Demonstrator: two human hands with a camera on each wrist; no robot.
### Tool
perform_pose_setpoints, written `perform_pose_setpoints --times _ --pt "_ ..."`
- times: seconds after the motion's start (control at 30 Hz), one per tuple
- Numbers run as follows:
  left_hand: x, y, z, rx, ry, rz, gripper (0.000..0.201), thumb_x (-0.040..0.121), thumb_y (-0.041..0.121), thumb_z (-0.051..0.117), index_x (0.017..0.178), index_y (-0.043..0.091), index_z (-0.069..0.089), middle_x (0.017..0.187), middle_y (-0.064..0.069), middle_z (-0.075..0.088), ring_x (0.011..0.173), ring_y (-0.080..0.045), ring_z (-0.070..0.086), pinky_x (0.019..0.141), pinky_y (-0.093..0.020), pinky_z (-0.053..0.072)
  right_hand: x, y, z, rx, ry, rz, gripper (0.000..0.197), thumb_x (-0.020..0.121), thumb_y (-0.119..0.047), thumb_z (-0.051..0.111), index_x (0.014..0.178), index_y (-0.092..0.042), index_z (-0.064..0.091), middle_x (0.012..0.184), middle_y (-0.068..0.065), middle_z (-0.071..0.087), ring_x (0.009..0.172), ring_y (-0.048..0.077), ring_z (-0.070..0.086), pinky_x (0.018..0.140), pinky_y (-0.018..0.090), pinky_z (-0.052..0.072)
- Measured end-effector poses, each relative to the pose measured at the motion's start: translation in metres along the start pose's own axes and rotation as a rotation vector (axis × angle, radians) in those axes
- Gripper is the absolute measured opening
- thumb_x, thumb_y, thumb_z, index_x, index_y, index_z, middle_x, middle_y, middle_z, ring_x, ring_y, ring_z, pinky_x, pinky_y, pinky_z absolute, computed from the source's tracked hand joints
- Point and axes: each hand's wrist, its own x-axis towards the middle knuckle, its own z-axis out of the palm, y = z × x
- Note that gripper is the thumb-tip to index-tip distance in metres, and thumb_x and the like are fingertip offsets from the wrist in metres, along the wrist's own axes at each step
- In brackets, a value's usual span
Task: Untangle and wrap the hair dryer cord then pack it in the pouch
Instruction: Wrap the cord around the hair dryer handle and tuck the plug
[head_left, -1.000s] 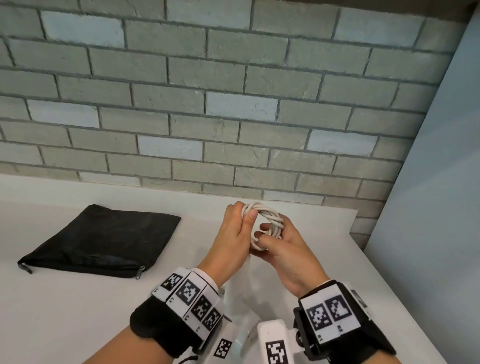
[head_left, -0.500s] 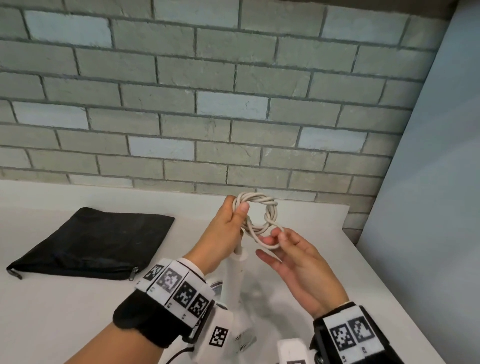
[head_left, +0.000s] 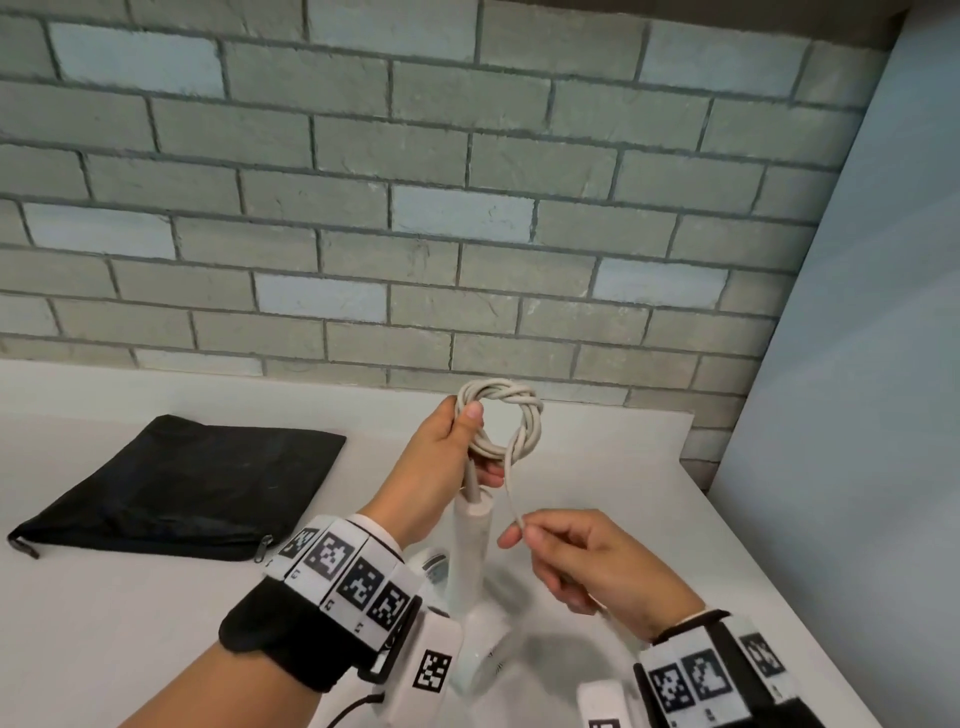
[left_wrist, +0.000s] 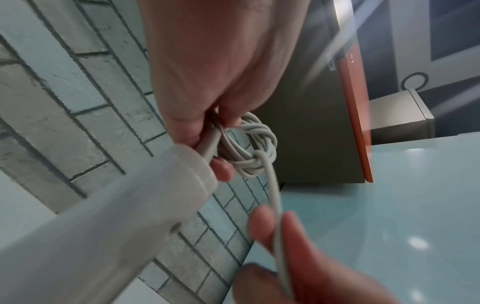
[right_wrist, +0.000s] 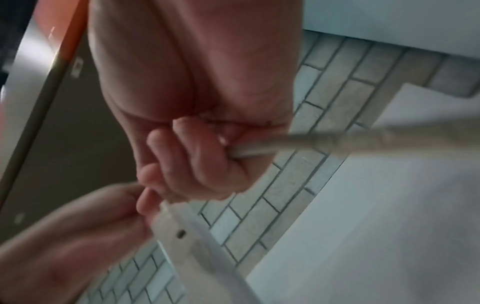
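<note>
My left hand (head_left: 457, 447) grips a coiled white cord (head_left: 524, 410) above the table, thumb across the loops. The white hair dryer (head_left: 470, 551) hangs from the coil, handle pointing up, its head partly hidden behind my left wrist. One strand of cord (head_left: 509, 483) runs down from the coil to my right hand (head_left: 524, 535), which pinches it and holds the rest in curled fingers. In the left wrist view the coil (left_wrist: 249, 150) sits beside the dryer handle (left_wrist: 130, 205). The right wrist view shows the cord (right_wrist: 298, 142) passing through my fist. A black zip pouch (head_left: 187, 488) lies flat at left.
A white table (head_left: 104, 649) runs to a grey brick wall (head_left: 415, 208) behind. A pale blue panel (head_left: 857, 415) stands along the right side, close to the table's right edge.
My right hand has left the coil and drawn one strand down and toward me. The left hand has lifted the coil slightly and keeps its hold.
</note>
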Motion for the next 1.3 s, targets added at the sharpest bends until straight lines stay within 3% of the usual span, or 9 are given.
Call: perform_pose_setpoints --times 0.17,0.4,0.57,0.7,0.8,0.9,1.07,1.2,1.3 --pt "-0.006 0.005 0.004 0.044 -0.089 -0.011 0.030 0.096 0.036 0.036 0.076 0.015 0.043 0.059 -0.001 0.051 0.056 -0.019 0.050 0.059 -0.031 0.044 0.015 -0.007 0.002 -0.235 0.116 0.027 0.020 0.088 -0.022 0.056 0.076 -0.013 0.070 0.042 -0.010 0.045 0.040 0.001 0.036 0.042 0.011 0.031" --pt "-0.010 0.010 0.003 0.275 -0.147 -0.005 0.038 0.096 0.038 0.032 0.093 0.005 0.049 0.091 -0.004 0.044 0.073 -0.012 0.047 0.059 -0.018 0.039 0.039 -0.030 -0.007 -0.252 0.202 -0.083 0.028 0.081 0.000 0.062 0.055 -0.010 0.057 0.036 -0.011 0.043 0.036 0.001 0.031 0.042 0.015 0.028" --pt "-0.010 0.011 0.004 0.379 -0.159 0.037 0.033 0.097 0.035 0.033 0.092 0.009 0.051 0.077 0.000 0.052 0.057 -0.010 0.047 0.053 -0.019 0.040 0.047 -0.039 -0.014 0.019 0.138 -0.035 0.031 0.090 -0.014 0.052 0.061 -0.009 0.061 0.046 -0.001 0.048 0.045 0.011 0.031 0.039 0.017 0.022" --pt "-0.009 0.007 0.006 0.429 -0.082 0.103 0.026 0.096 0.033 0.034 0.074 0.022 0.039 0.068 0.002 0.046 0.055 -0.012 0.044 0.050 -0.024 0.037 0.046 -0.039 -0.018 0.227 0.034 0.015 0.049 0.088 -0.049 0.041 0.080 -0.008 0.067 0.066 0.001 0.059 0.053 0.010 0.042 0.044 0.020 0.026" --pt "-0.009 0.005 0.009 0.446 -0.063 0.150 0.024 0.096 0.030 0.034 0.075 0.021 0.038 0.065 0.002 0.044 0.056 -0.013 0.041 0.052 -0.026 0.036 0.043 -0.038 -0.018 0.112 0.052 -0.080 0.028 0.077 -0.033 0.062 0.080 -0.005 0.067 0.061 -0.003 0.055 0.053 0.008 0.043 0.048 0.019 0.029" --pt "-0.009 0.004 0.011 0.448 -0.064 0.174 0.023 0.096 0.027 0.037 0.079 0.016 0.047 0.064 0.005 0.044 0.056 -0.008 0.042 0.053 -0.022 0.035 0.044 -0.035 -0.022 0.072 0.090 -0.140 0.035 0.072 -0.020 0.053 0.086 0.012 0.061 0.053 -0.008 0.058 0.054 0.008 0.045 0.055 0.020 0.034" --pt "-0.012 0.004 0.011 0.278 -0.091 0.168 0.027 0.096 0.021 0.039 0.070 0.021 0.045 0.061 0.009 0.041 0.047 0.004 0.041 0.048 -0.009 0.032 0.042 -0.031 -0.024 -0.084 0.113 -0.202 0.016 0.086 -0.017 0.056 0.093 -0.006 0.064 0.078 -0.002 0.062 0.076 0.009 0.054 0.073 0.021 0.042" --pt "-0.011 0.003 0.010 0.224 -0.078 0.164 0.025 0.096 0.022 0.039 0.073 0.022 0.047 0.064 0.010 0.042 0.049 0.008 0.042 0.046 -0.006 0.032 0.041 -0.033 -0.026 -0.485 0.414 -0.466 0.023 0.079 -0.015 0.069 0.098 -0.020 0.058 0.089 -0.008 0.049 0.079 -0.002 0.046 0.068 0.008 0.037" --pt "-0.010 0.001 0.011 0.200 -0.064 0.169 0.022 0.097 0.024 0.038 0.078 0.022 0.049 0.067 0.008 0.041 0.056 0.002 0.040 0.052 -0.007 0.033 0.042 -0.032 -0.017 -0.806 0.515 -0.611 0.016 0.082 -0.018 0.064 0.098 -0.018 0.062 0.087 -0.001 0.049 0.076 0.006 0.047 0.065 0.011 0.037"
